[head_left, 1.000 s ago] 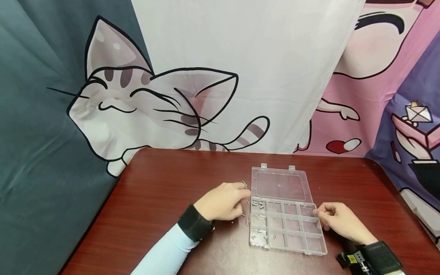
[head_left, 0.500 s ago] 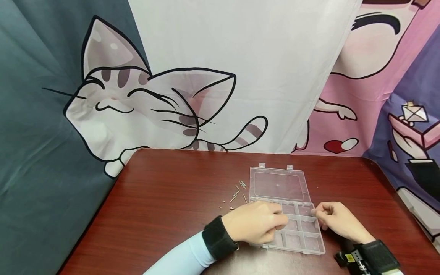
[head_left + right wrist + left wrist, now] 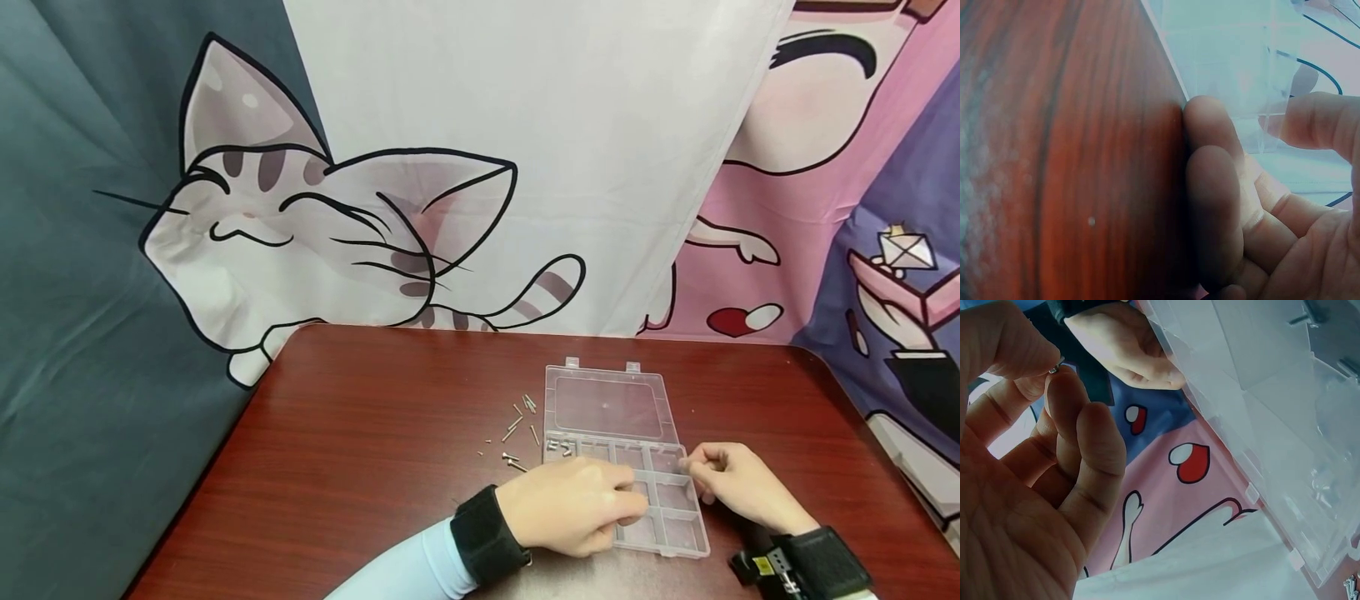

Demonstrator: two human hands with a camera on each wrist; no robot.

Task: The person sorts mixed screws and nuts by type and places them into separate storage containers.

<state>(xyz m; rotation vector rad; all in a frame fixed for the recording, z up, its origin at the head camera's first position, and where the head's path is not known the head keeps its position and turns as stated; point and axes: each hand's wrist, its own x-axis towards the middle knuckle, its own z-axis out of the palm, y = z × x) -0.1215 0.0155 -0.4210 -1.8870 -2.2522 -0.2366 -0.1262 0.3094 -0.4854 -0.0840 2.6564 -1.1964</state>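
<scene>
A clear plastic compartment box [image 3: 670,493] lies on the table with its lid [image 3: 606,406] folded back. My left hand [image 3: 573,507] is over the box's near-left compartments, hiding several of them. In the left wrist view, its thumb and fingertips pinch a tiny metal screw [image 3: 1055,365]. My right hand [image 3: 738,485] grips the box's right wall, the thumb [image 3: 1317,120] inside and the curled fingers [image 3: 1211,187] outside. A few metal pieces [image 3: 555,445] show in the far-left compartment.
Loose screws [image 3: 513,428] are scattered on the brown table [image 3: 360,417] left of the box, with more screws [image 3: 513,461] near my left wrist. Behind the table hangs a cloth [image 3: 600,125] printed with cartoon figures.
My left hand has moved right from the loose screws to above the box, then slightly farther right and nearer me. The right hand has stayed on the box wall.
</scene>
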